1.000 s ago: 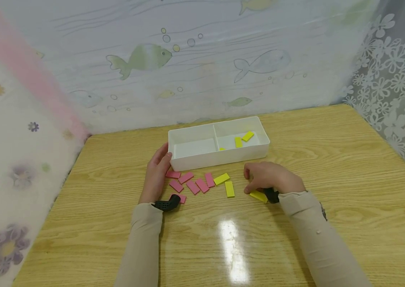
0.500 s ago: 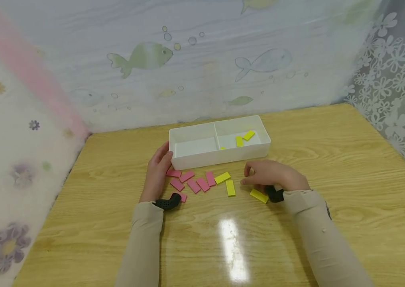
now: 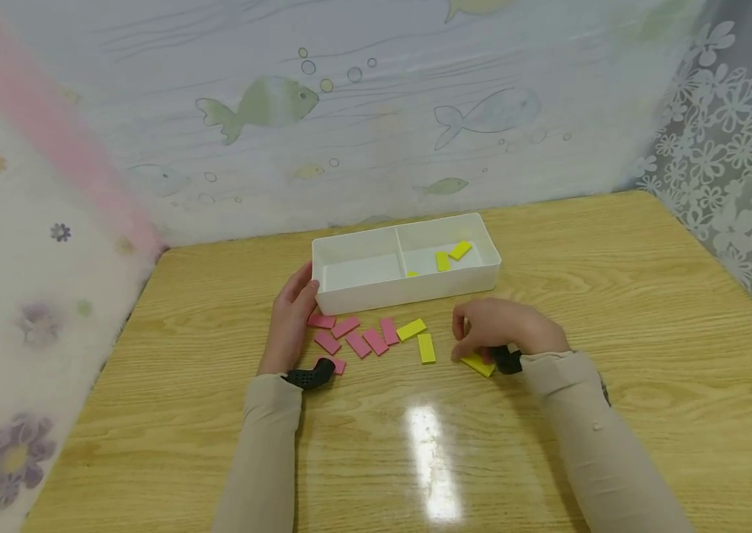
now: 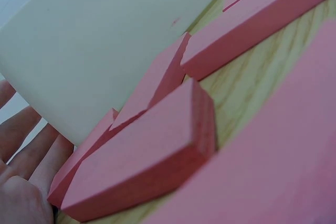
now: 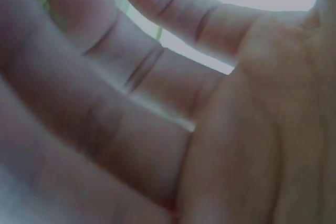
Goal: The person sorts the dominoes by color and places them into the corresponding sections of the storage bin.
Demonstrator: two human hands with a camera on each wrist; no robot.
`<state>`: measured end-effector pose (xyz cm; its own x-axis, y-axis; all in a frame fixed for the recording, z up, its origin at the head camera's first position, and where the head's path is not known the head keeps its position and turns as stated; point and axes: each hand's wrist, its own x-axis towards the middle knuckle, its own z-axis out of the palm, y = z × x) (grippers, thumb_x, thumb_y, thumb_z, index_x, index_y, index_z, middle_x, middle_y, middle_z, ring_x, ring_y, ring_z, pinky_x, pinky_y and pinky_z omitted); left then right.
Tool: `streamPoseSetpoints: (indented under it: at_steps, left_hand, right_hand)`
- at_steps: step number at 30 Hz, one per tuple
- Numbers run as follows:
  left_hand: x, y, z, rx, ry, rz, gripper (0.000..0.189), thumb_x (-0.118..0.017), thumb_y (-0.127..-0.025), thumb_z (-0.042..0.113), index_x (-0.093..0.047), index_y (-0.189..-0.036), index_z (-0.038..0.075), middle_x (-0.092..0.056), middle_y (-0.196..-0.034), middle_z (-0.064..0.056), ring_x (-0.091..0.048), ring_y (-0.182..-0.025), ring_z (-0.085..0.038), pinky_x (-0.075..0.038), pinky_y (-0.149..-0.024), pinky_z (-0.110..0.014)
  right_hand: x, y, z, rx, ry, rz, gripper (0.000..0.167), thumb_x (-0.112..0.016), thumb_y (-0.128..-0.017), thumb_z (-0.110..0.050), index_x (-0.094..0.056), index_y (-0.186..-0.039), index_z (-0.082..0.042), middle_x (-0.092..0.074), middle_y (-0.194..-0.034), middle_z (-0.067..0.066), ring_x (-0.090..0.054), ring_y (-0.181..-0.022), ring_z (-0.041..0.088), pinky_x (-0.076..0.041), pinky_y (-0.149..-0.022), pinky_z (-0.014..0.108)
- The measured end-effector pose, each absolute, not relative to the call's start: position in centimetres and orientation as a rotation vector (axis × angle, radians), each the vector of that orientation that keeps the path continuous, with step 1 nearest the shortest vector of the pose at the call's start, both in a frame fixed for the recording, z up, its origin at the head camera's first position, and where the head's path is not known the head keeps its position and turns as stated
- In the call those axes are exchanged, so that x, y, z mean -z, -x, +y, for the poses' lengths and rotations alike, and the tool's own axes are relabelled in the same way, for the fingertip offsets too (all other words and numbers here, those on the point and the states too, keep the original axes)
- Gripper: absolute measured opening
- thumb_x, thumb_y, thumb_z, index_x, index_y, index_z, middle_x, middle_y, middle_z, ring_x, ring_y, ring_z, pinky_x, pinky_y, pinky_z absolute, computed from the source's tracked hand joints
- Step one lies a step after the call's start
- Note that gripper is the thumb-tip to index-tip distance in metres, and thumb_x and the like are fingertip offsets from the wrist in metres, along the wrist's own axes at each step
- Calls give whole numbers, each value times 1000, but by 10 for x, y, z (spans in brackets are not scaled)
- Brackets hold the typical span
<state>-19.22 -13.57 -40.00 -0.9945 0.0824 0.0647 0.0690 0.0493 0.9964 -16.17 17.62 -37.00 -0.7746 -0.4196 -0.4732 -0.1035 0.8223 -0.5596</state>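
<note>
My left hand (image 3: 288, 326) rests against the left end of a white two-compartment box (image 3: 376, 295), its thumb at the front corner; in the left wrist view its fingers (image 4: 31, 148) lie along that end. Over a yellow block (image 3: 479, 364) on the table is my right hand (image 3: 505, 326), fingers bent loosely, thumb tip right at the block's left end. The hand hides part of this block. The right wrist view shows bent fingers (image 5: 157, 72) and palm, with nothing visible between them. Two more yellow blocks (image 3: 426, 348) lie left of the right hand.
Several pink blocks (image 3: 357, 344) lie loose before the box, close to the left hand. Yellow blocks (image 3: 460, 250) are in the right compartment, one mostly hidden by the front wall. Behind the wooden table (image 3: 363, 451) stands a wall (image 3: 376, 141) with painted fish.
The right hand lifted off the yellow block and shifted slightly left, then came back to it; the block shows little movement. The left hand stays at the box.
</note>
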Motion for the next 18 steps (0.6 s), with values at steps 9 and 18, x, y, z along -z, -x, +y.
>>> streamPoseSetpoints:
  at_steps: [9,18]
  left_hand:
    - [401,193,-136,-2166,-174,2259,52,-48,-92,31,-33,-138,13,-31,-142,-4,-31,-127,-19,-29,-102,-35]
    - [412,201,-140,-2179,-156,2250,50,-48,-92,31,-34,-138,16,-31,-142,-4,-31,-127,-19,-28,-102,-36]
  right_hand:
    - [367,158,169,512,438,2496,28,-74,-71,-30,-53,-72,-12,-54,-62,1,-50,-55,16,-37,-53,28]
    - [363,154,164,353,443,2591,25,-74,-69,-30,-55,-68,-15,-54,-59,-2,-50,-54,13,-37,-50,28]
